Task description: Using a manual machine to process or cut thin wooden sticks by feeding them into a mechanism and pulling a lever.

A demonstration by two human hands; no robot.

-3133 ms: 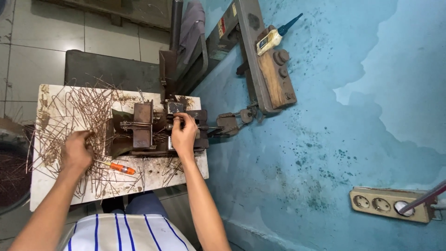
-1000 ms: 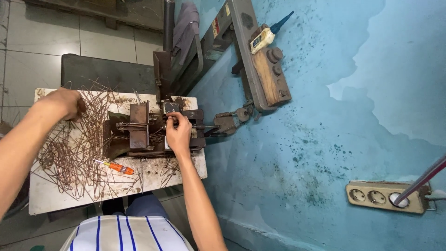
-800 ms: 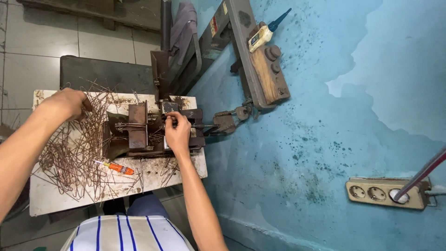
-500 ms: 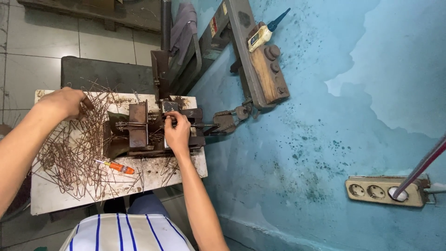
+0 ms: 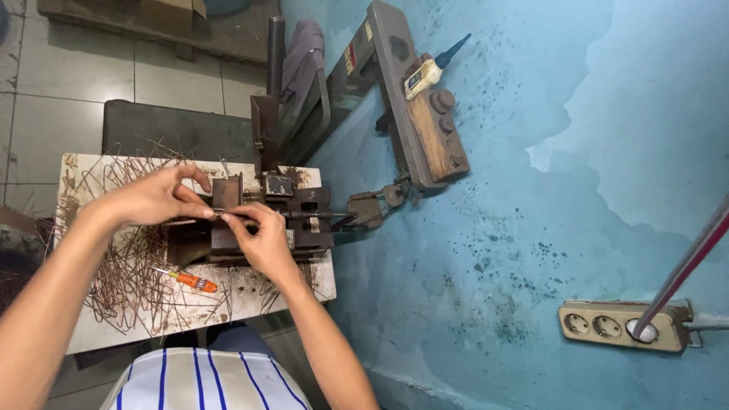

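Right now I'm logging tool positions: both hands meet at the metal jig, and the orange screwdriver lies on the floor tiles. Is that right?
Not quite. The head view shows the orange screwdriver lying on the white table, among the bent wires, not on the floor tiles. The rest holds: the left hand and right hand meet at the metal jig.

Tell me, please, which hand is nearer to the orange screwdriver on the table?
The right hand. It sits just up and right of the orange screwdriver, over the metal jig; the left hand is farther, above it over the bent wires.
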